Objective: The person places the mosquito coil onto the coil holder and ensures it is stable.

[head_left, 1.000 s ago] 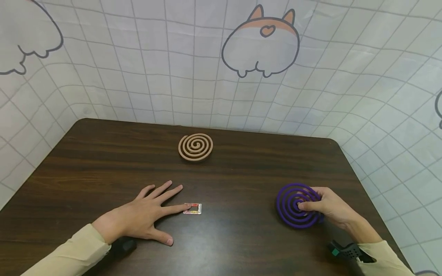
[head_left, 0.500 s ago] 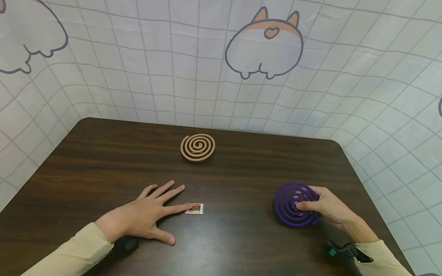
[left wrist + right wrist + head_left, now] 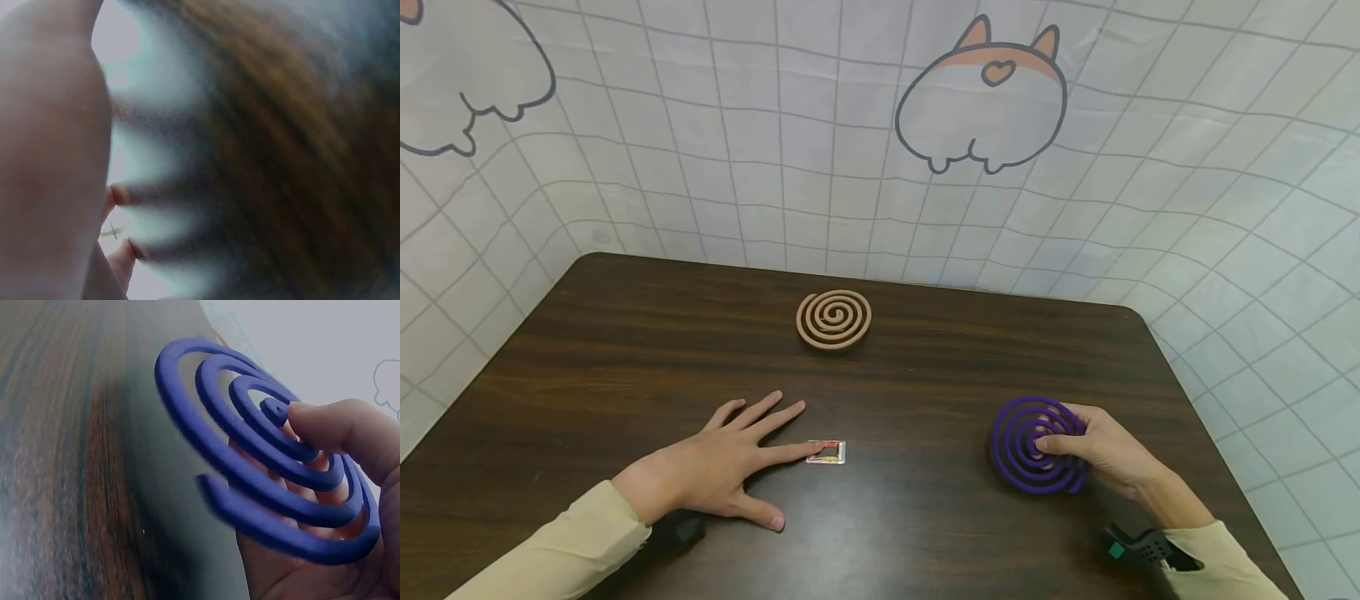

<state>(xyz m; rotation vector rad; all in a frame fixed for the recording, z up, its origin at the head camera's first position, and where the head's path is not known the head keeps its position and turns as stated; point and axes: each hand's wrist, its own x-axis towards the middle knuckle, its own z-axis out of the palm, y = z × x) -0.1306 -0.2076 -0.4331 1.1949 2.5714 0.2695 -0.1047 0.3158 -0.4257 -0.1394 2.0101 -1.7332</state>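
My right hand holds a purple mosquito coil tilted above the table on the right. In the right wrist view the thumb presses near the middle of the coil, with the other fingers behind it. Flat on the table at left, my left hand has its fingers spread. Its index fingertip touches a small rectangular piece with red and yellow print and a dark middle. The left wrist view is blurred and shows the side of the hand and some fingertips.
A tan mosquito coil lies toward the back of the dark wood table. Behind the table hangs a white gridded cloth with cartoon animal prints. A dark wrist device sits at the right cuff.
My right hand has shifted slightly left with the purple coil. The left hand keeps its place on the small piece. The whole head view has drifted a little.
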